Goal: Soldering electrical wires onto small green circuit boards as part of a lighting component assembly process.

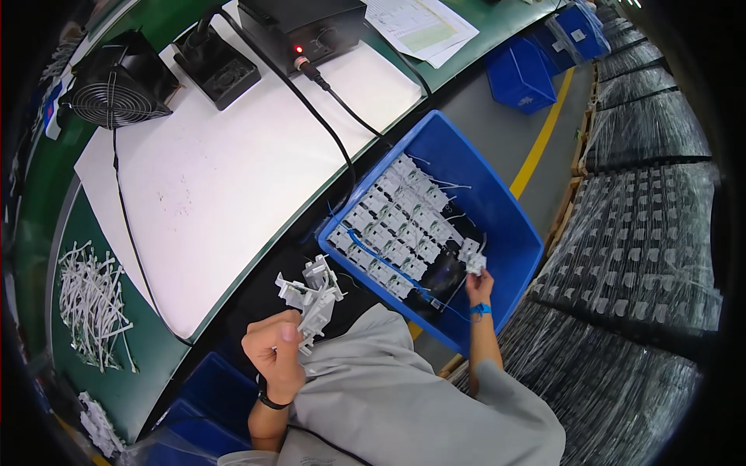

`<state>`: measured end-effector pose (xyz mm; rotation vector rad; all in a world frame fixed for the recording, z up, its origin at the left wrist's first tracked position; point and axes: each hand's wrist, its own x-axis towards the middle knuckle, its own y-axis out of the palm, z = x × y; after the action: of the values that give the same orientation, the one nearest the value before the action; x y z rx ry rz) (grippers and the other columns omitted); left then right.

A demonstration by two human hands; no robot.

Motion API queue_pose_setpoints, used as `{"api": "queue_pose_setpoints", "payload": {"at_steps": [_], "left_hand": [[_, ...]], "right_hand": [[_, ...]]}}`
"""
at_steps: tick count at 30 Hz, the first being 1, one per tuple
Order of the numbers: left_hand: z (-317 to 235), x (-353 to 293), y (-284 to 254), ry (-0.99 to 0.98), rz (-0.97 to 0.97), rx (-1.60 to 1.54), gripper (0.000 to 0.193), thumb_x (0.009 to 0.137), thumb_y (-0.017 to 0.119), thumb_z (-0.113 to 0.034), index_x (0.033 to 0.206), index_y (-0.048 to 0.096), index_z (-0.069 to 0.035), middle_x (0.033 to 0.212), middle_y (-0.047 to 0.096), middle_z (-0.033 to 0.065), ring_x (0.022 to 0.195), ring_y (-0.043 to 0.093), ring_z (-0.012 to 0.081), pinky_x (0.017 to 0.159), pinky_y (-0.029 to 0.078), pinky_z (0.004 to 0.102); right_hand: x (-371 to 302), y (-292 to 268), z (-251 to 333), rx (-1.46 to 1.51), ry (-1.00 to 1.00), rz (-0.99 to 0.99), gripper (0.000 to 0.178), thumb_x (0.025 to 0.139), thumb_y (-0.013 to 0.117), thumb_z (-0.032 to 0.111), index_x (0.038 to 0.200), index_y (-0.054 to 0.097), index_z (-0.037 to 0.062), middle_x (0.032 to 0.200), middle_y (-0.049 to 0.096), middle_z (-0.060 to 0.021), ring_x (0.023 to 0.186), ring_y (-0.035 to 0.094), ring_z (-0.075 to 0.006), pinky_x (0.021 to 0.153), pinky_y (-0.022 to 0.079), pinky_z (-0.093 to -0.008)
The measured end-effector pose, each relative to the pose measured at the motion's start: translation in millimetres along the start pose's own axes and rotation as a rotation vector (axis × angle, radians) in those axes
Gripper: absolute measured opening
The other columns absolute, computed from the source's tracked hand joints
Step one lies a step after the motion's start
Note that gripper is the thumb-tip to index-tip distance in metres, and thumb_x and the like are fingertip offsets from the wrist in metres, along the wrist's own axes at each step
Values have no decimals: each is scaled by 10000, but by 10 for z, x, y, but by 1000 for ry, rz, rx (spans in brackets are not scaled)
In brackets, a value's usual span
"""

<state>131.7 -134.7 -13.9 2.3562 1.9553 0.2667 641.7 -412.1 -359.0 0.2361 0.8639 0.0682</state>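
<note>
My left hand [273,351] is closed around several white plastic housings [315,301], held up in front of my torso beside the table edge. My right hand [480,286] reaches into a large blue bin [509,221] and pinches a small white plastic piece [471,258] near the bin's right side. Inside the bin, white plastic pieces [396,225] with thin white wires lie in close rows, with a dark surface showing at the near right. A blue cord [388,266] runs across these rows. A blue strap [480,309] circles my right wrist.
A white sheet [225,179] covers much of the green table. On it stand a black fan [120,81], a black holder [217,66] and a black box [307,31] with trailing cables. White wires [93,307] lie heaped at left. Wrapped stacks [637,241] line the right.
</note>
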Motion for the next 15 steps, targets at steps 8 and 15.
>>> {"api": "queue_pose_setpoints", "payload": {"at_steps": [8,15], "left_hand": [[25,5,-21,27,-66,42,493,959,573,-211,576,380,34,525,384,57,479,310,114,468,186,289],[2,77,34,6,-120,-35,516,973,562,-200,591,265,-19,535,318,24,490,261,104,471,151,289]], "right_hand": [[-155,-391,-999,-515,321,-371,273,825,616,140,1056,645,-4,1033,694,-189,942,687,-345,808,546,-491],[-745,464,-960,-1975,-673,-59,587,758,734,193,1243,490,-30,1296,473,-259,1208,478,-454,956,485,-482]]}}
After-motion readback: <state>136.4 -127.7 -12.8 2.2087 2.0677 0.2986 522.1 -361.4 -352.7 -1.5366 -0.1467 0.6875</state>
